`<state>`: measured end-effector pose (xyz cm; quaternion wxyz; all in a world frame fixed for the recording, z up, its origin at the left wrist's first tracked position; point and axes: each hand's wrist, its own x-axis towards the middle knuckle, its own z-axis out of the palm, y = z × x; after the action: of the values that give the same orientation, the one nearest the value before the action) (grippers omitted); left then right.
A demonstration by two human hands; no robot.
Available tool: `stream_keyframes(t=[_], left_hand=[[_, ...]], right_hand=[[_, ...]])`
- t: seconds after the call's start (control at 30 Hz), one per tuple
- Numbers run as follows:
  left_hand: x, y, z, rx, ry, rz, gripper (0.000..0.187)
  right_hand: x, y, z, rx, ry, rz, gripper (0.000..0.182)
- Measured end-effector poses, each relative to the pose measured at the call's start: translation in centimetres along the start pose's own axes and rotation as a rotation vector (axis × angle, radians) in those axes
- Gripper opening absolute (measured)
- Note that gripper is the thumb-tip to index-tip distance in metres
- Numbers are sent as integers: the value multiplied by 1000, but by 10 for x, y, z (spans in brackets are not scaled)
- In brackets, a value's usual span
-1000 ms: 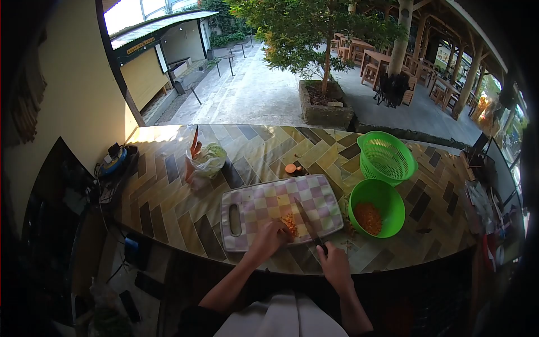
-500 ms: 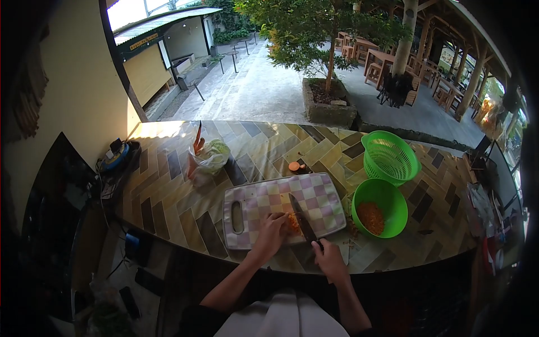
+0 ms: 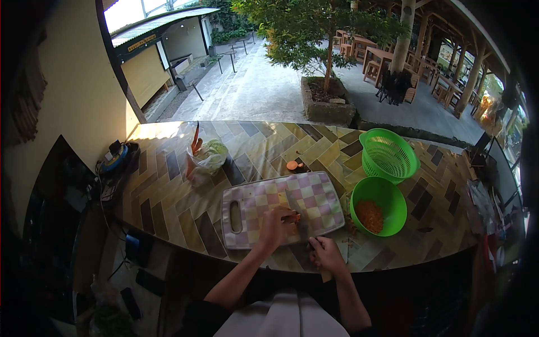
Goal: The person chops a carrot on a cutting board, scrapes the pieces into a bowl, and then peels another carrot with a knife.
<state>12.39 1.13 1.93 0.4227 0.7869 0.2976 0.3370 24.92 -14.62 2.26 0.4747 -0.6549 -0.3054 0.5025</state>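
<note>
A pink and white checkered cutting board (image 3: 255,196) lies on the table before me. My left hand (image 3: 272,227) is over its middle, fingers closed around small orange pieces (image 3: 290,218). Right beside them is the blade of a knife (image 3: 300,213), which points away from me over the board. My right hand (image 3: 327,254) grips the knife's handle at the board's near edge. To the right stands a green bowl (image 3: 396,210) with finely chopped orange food (image 3: 369,217) in it. The blade looks slightly blurred.
A green colander (image 3: 388,154) stands behind the bowl. Orange vegetable ends (image 3: 292,165) lie beyond the board. A plastic bag (image 3: 208,158) with vegetables is at the back left of the patterned table (image 3: 168,185). Cables and a blue item (image 3: 114,156) are at the left edge.
My left hand has lifted slightly from the board with orange pieces now in its fingers. The knife has turned more upright, and my right hand has shifted slightly left.
</note>
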Motion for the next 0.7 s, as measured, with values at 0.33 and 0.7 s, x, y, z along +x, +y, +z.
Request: stream_keyframes(t=[0.33,0.7], left_hand=[[62,86,63,-96,-94,229,22],[75,137,153,-67,-60,329,29]], right_hand=[[-60,-61,-77,69,235,-74,33],[-111,-70,-141,-408,702,-129,31]])
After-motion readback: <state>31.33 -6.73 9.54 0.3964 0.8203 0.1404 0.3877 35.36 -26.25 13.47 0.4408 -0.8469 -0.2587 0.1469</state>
